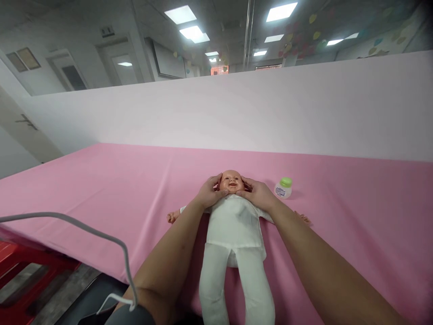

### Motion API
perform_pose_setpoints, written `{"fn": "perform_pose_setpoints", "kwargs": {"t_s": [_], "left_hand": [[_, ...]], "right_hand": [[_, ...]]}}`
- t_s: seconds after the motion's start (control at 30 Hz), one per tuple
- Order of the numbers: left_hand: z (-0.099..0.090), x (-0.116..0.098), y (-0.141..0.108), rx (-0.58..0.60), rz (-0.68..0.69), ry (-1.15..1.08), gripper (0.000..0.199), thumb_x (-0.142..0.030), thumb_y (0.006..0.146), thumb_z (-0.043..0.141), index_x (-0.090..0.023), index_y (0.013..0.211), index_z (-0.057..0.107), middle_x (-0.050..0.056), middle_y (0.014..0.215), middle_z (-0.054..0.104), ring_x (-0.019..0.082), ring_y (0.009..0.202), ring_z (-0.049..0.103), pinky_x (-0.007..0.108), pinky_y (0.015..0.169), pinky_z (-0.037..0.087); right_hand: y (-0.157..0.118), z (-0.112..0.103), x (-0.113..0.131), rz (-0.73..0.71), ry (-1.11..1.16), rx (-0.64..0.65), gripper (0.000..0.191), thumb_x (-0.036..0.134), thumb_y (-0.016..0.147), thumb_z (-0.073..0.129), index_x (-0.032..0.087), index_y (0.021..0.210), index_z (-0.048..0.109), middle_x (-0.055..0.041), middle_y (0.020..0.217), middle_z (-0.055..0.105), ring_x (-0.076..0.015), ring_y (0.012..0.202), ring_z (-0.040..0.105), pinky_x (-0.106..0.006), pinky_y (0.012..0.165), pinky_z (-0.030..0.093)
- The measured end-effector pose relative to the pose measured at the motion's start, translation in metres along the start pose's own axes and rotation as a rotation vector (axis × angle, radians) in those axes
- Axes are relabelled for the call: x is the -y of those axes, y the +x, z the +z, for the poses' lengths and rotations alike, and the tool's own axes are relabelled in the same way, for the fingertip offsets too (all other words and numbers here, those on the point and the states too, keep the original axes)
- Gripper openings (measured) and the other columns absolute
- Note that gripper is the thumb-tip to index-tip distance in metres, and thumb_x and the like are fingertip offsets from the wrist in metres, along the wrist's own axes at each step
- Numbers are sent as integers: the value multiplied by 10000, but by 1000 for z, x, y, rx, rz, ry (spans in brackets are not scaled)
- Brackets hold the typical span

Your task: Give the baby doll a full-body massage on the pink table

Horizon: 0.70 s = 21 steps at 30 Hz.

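A baby doll (236,222) in a white top and white trousers lies on its back, its head toward the far side. My left hand (210,192) cups the left side of its head, with the thumb near the chin. On the opposite side my right hand (259,193) curves around the cheek, its thumb also by the chin. Both hands hold the head between them; the fingertips behind it are partly hidden. The doll's arms stretch out sideways, partly covered by my forearms. A small clear jar with a green lid (283,188) stands right of my right hand.
A pink sheet (135,180) covers the table, with a white wall (237,113) and a glass window (216,40) behind. A grey cable (84,230) arches in at lower left. Below it are a red stool (30,266) and a door (23,126) farther back.
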<state>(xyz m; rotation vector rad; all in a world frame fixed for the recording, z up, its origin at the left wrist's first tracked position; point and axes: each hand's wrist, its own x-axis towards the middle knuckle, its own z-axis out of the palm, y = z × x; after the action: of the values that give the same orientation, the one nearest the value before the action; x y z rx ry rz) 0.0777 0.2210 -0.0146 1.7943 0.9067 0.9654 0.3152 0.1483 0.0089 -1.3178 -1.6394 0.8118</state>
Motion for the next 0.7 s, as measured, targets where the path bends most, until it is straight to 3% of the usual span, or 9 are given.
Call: {"fn": "perform_pose_setpoints", "kwargs": {"t_s": [0.33, 0.53, 0.7], "left_hand": [[-9, -1, 0, 93, -47, -139, 890, -531, 817, 819, -237, 1575, 458, 164, 1529, 558, 346, 1393, 549, 514, 1148, 460], [-4, -10, -4, -59, -34, -26, 773, -552, 848, 775, -251, 1516, 530, 159, 1564, 520, 352, 1413, 516, 525, 1148, 443], [4, -49, -12, -198, 110, 120, 600, -538, 928, 681, -275, 1457, 578, 112, 1536, 548, 308, 1400, 528, 464, 1154, 443]], "right_hand": [[2, -11, -8, -12, 141, 83, 542, 380, 918, 728, 266, 1439, 638, -40, 1450, 667, -305, 1381, 587, -519, 1213, 412], [1, -10, -7, -38, 120, 40, 512, 448, 941, 694, 282, 1423, 647, -39, 1475, 648, -287, 1369, 597, -511, 1196, 431], [4, -18, -4, -8, 17, -101, 508, 433, 935, 692, 280, 1418, 654, -59, 1509, 616, -289, 1414, 559, -512, 1224, 403]]}}
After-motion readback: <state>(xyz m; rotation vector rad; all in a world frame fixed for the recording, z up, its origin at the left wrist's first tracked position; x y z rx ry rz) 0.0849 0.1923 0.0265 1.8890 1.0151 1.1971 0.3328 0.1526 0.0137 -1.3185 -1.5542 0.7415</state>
